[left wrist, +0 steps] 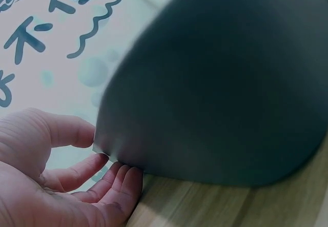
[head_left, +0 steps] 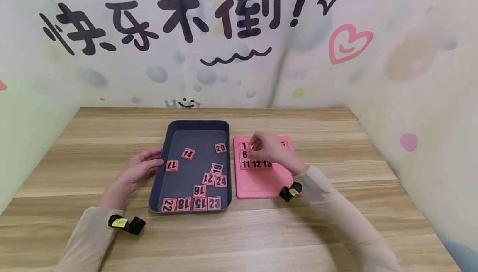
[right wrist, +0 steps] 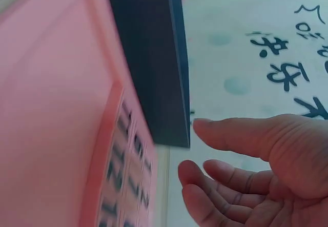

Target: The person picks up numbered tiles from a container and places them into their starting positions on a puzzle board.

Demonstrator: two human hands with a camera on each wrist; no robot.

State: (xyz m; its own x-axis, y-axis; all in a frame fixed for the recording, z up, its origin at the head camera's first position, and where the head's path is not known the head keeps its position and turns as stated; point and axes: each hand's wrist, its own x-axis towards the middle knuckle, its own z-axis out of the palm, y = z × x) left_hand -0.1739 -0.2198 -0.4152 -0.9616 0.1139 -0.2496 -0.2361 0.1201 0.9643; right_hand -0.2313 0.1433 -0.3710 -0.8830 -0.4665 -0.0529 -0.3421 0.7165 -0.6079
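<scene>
My left hand [head_left: 143, 166] is at the left side of a dark tray [head_left: 158, 189], thumb and fingertips at its rim. In the left wrist view, the tray's rim corner lies between the thumb [left wrist: 77, 131] and the curled fingers [left wrist: 120, 186]. Several pink number tiles lie in the tray, among them tile 14 [head_left: 188, 153], tile 17 [head_left: 171, 165] and tile 20 [head_left: 220, 147]. My right hand [head_left: 270, 149] is over a pink board [head_left: 257, 185], covering some of its tiles. Rows of tiles, including 11, 12 and 13 [head_left: 267, 164], sit on the board. Thumb and fingers stand apart with nothing between them in the right wrist view.
Tray and board lie side by side on a wooden table [head_left: 239, 239]. Tiles 22, 18, 15 and 23 [head_left: 214, 203] line the tray's near end. A printed wall sheet [head_left: 239, 85] rises behind the table's far edge.
</scene>
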